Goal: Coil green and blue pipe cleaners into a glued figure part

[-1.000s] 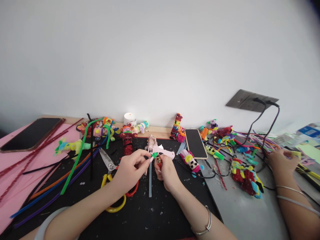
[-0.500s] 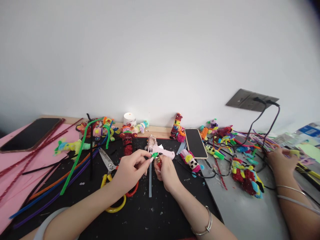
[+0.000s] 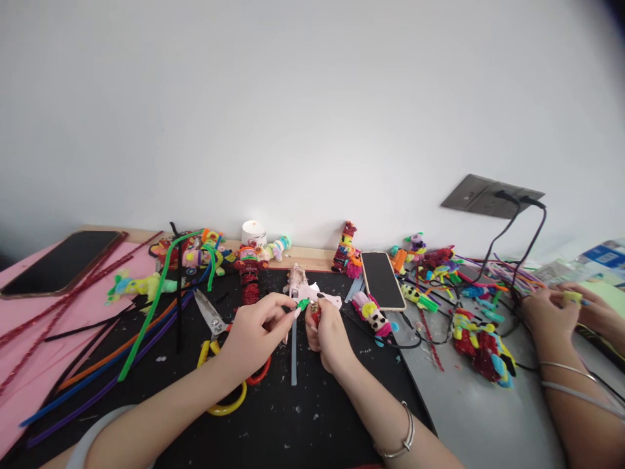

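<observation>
A green piece (image 3: pixel 303 303) is pinched by the closed fingertips of the left hand (image 3: pixel 254 335), its long axis laid 9 to 3 o'clock, tip toward 3. A red figure (image 3: pixel 316 317) is gripped in the curled right hand (image 3: pixel 331 335), at 6 o'clock of the glue gun (image 3: pixel 326 299).

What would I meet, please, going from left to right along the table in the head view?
dark phone → yellow-green pipe-cleaner figure → left hand pinching a green piece → right hand holding a red piece → phone in a light case → red pipe-cleaner figure → another person's hand
</observation>
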